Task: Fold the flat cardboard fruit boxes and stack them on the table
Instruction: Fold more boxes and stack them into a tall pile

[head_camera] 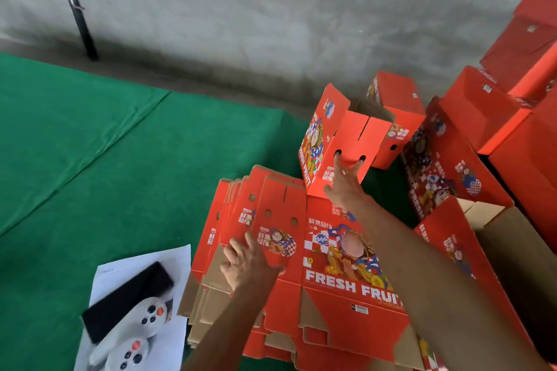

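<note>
Head view: the right hand (pixel 343 181) reaches far forward and hooks two fingers into the holes of a folded box (pixel 337 141), which stands tilted at the far edge of the flat stack (pixel 301 265). The left hand (pixel 247 262) lies on the top flat sheet with its fingers loosely spread, pressing rather than gripping.

The risk, as I judge it, is the box itself — held only by two fingertips and resting on the stack's edge, it could tip or slide off toward the boxes (pixel 398 117) behind it. Its top flaps stand open, so they could catch a neighbour. The fanned flat sheets could also shift under the left palm.

The table (pixel 90 144) wears a creased green cloth; a paper sheet (pixel 141 304) with a controller (pixel 141 322) lies near the left edge. Behind is a bare grey wall (pixel 241 9) — red boxes pile up at the right.
</note>
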{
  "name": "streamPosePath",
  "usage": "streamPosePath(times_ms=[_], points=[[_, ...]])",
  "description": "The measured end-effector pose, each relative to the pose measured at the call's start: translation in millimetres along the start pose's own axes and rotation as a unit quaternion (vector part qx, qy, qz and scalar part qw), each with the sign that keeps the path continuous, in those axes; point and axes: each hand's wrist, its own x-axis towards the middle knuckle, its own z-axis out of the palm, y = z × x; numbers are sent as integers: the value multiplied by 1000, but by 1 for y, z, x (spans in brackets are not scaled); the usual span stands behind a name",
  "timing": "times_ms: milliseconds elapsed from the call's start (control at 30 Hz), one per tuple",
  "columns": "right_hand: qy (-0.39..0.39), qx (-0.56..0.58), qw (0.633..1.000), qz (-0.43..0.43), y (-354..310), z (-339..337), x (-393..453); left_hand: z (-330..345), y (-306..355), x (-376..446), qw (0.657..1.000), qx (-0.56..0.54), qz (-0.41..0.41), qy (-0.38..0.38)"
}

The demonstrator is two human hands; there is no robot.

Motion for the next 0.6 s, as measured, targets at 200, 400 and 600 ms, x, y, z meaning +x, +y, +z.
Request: streamPosePath(times_ms=[200,400,600], points=[[53,241,968,34,8,-5,33,6,-5,2,999,-41,-14,-8],[58,295,952,61,4,-11,41,9,-7,0,999,-50,-10,-1],[141,152,977,48,7,5,40,9,-10,-6,999,-50,3,16]])
